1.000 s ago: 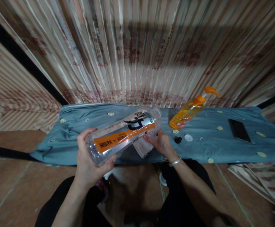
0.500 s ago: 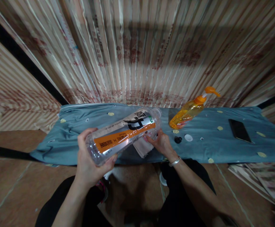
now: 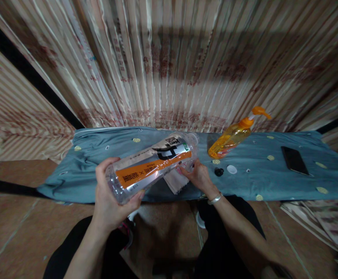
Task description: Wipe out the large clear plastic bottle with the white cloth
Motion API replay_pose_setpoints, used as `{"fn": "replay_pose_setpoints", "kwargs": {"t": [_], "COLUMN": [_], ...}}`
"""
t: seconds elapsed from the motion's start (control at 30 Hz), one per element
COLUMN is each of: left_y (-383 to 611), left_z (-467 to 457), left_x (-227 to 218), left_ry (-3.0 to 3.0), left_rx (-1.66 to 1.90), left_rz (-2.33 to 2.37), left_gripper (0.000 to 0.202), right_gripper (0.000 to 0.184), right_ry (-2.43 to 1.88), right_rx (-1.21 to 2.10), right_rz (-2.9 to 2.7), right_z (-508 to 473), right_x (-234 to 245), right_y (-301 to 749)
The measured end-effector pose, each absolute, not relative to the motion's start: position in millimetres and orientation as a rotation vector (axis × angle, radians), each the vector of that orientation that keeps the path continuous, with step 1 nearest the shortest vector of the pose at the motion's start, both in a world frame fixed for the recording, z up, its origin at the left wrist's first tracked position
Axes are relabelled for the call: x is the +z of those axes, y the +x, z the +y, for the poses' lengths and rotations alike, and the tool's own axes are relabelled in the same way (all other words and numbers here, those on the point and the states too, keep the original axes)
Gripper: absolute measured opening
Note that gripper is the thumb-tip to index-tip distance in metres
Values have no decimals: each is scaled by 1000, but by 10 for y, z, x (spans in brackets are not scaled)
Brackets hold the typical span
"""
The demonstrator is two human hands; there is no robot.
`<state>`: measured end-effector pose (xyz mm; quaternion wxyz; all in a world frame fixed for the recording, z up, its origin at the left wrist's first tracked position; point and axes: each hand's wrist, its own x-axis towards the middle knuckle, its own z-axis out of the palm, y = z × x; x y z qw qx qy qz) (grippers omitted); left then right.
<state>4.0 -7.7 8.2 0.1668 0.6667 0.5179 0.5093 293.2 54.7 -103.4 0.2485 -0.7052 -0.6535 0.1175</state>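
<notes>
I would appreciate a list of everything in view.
Plastic bottle: 1, clear and orange, centre
Pump bottle: 1, orange, centre right
Small object: 1, black, centre right
Disc: 1, white, centre right
Flat device: 1, black, right
Cloth: 1, whitish, centre
Table cover: 1, blue, centre
Striped fabric: uncounted, beige, background
Bars: 3, black, both sides
Floor: 1, brown, below
Bracelet: 1, silver, right wrist
Legs: 2, black-clad, bottom
Left hand: 1, bare, plastic bottle's base
Right hand: 1, bare, near its neck

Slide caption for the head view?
Left hand grips clear bottle by its base, right hand near its neck; orange pump bottle nearby.
</notes>
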Motion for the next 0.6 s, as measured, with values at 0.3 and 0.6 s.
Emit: {"fn": "replay_pose_setpoints", "kwargs": {"t": [0.3,0.6], "left_y": [45,48], "left_z": [-76,-80], "left_x": [90,87], "left_ry": [1885,1912], "left_rx": [1455,1467], "left_rz": [1504,1493], "left_gripper": [75,73], "right_gripper": [41,41], "right_ry": [-1941,-1919], "right_rx": [326,312], "right_rz": [-1775,-1795], "right_z": [549,552], "right_x": [-1011,-1044], "right_y": [2924,2941]}}
